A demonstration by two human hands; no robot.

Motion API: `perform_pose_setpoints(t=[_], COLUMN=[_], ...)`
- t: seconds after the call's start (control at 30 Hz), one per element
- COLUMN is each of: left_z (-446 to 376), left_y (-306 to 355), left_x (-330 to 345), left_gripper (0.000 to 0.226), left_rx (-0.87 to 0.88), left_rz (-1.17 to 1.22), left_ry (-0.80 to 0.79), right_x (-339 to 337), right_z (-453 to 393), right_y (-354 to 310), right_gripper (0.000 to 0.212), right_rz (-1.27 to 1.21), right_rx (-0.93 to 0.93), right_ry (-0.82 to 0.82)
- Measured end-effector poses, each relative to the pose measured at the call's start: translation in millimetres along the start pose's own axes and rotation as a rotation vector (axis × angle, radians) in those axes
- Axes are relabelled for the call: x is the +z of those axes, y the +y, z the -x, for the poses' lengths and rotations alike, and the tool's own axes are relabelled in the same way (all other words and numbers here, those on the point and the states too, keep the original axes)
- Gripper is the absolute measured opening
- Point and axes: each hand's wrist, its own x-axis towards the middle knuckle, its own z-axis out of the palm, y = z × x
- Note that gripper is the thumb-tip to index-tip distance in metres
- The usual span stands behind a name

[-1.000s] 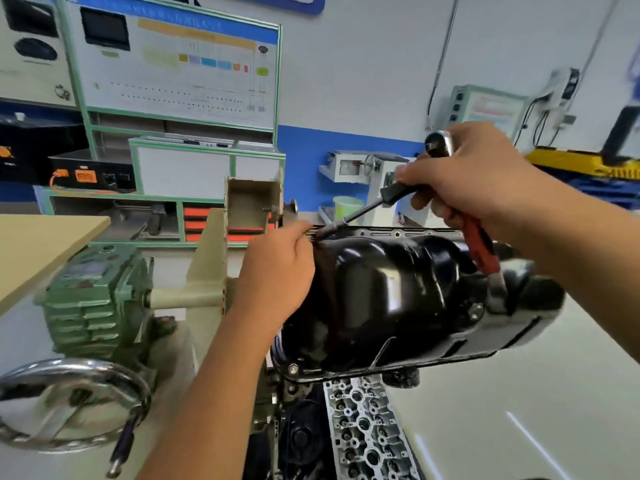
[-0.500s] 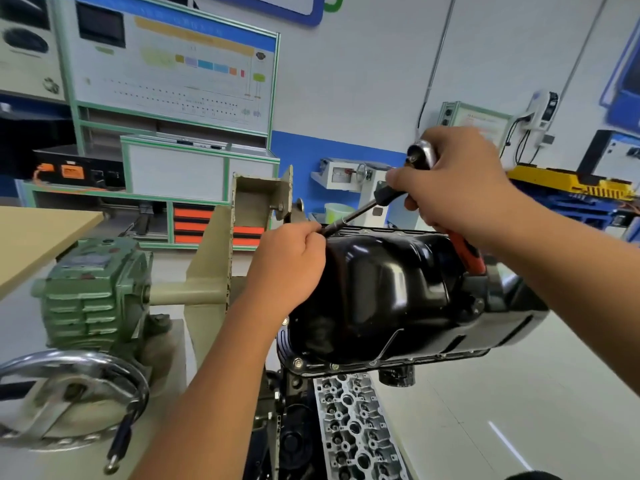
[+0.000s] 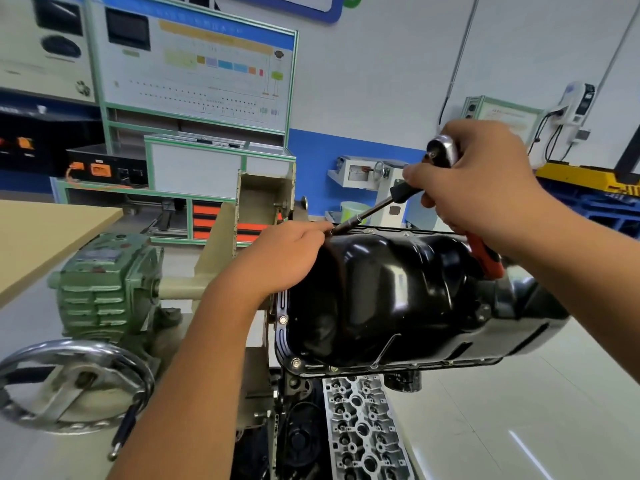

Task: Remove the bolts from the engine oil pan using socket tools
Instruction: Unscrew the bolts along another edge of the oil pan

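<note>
Both hands unchanged vs 0.5 s ago: right hand [image 3: 485,188] grips chrome ratchet [image 3: 441,150]; left hand [image 3: 277,258] pinches extension bar [image 3: 363,216] at glossy black oil pan [image 3: 381,296].

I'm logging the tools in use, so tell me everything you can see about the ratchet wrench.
The ratchet wrench has a shiny chrome head and a red-orange grip showing below the right hand, which grips it. A slim metal extension bar with a black collar slants down-left from the head to the far flange of the black oil pan, where the left hand holds its tip. The socket itself is hidden.
</note>
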Motion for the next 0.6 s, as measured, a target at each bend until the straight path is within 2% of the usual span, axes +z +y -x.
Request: perform_pose_setpoints(t=[0.13,0.27,0.47,0.6], left_z=[1.4,0.8,2.2,1.0], left_y=[-2.6,-2.7,-2.5,-2.4], left_x=[-4.8,-4.2,-4.1,-3.9], left_gripper=[0.04,0.037,0.038,0.038], left_rx=[-0.042,-0.053,-0.023,-0.015], left_rz=[0.063,0.078,0.046,0.045], left_ry=[-0.085,-0.093,-0.069,-0.064], right_x=[-0.8,-1.1,1.0,2.1], right_z=[-3.4,-5.6,-4.2,-2.7], right_y=[3.1,6.2,16.4,15.8], right_gripper=[0.019,0.024,0.024,0.023], right_rz=[0.039,0.014,-0.096,-0.08], right_rx=[-0.037,-0.049,0.046,0.03], right_ry=[-0.01,-0.019,0.003,0.026])
